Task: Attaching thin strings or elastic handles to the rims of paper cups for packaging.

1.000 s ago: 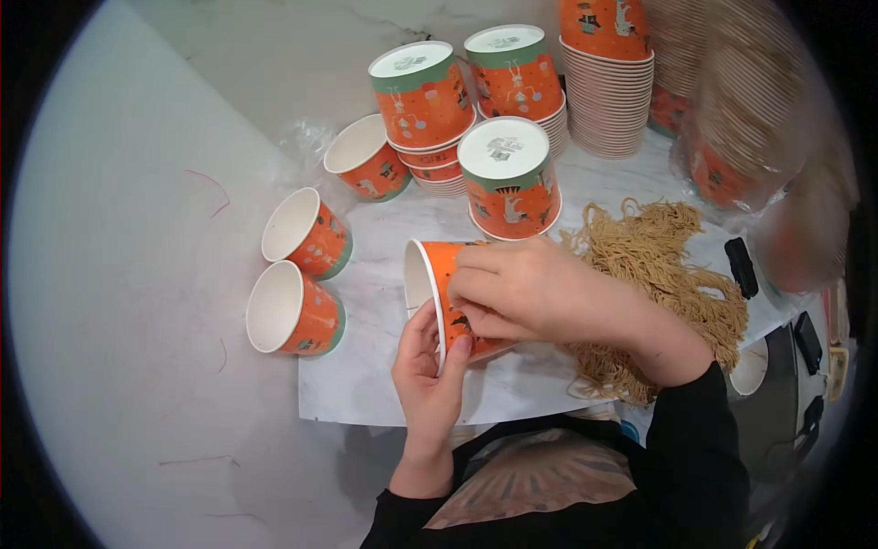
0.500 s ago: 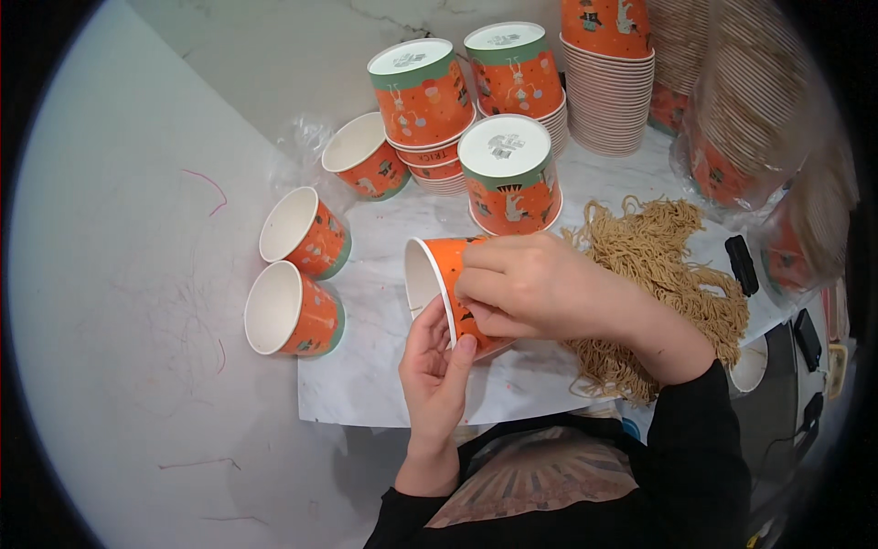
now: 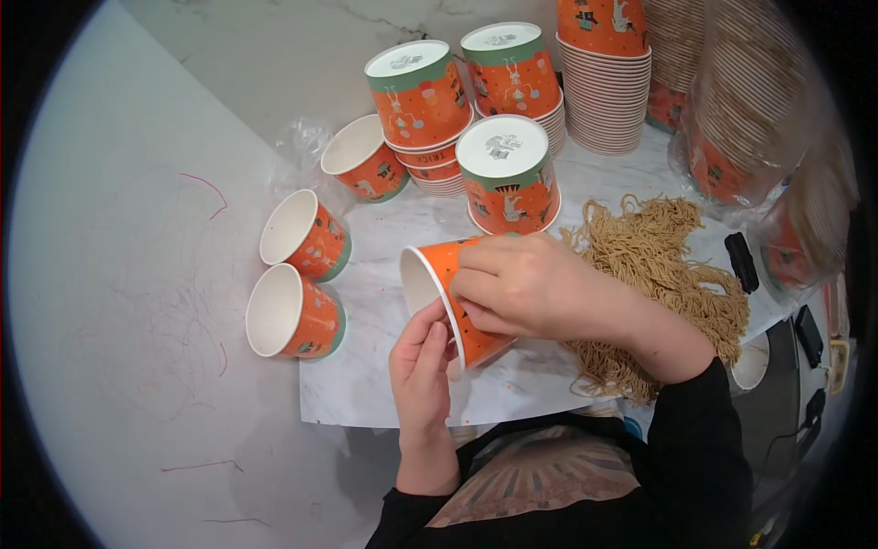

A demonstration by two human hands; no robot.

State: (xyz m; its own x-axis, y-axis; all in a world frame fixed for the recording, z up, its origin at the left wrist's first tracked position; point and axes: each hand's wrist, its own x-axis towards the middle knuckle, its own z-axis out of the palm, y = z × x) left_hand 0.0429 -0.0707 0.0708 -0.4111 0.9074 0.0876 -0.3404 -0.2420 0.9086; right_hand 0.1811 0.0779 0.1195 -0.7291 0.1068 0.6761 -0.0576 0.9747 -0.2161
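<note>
An orange paper bucket [image 3: 445,260] with a white rim lies tilted between my hands, its mouth to the left. My right hand [image 3: 526,285] is closed on its outer side, fingers curled against the printed wall; the fingertips are partly hidden. My left hand [image 3: 421,371] is at the mouth, with thumb and fingers pinched together just inside the near rim. Whatever is in that pinch is too small to make out. To the right of the bucket is a loose pile of tan cords [image 3: 654,284], partly behind my right forearm.
Two matching buckets [image 3: 322,240] [image 3: 320,320] lie tipped at left, with another bucket [image 3: 380,174] behind. Upside-down buckets [image 3: 512,203] and a tall stack [image 3: 604,91] stand at the back. Bagged stacks [image 3: 741,110] and a black object [image 3: 741,263] are at right.
My left thumb has moved from the outside of the rim to inside the mouth, pinching there. The bucket has turned slightly and shifted a little left. My right hand keeps to its side.
</note>
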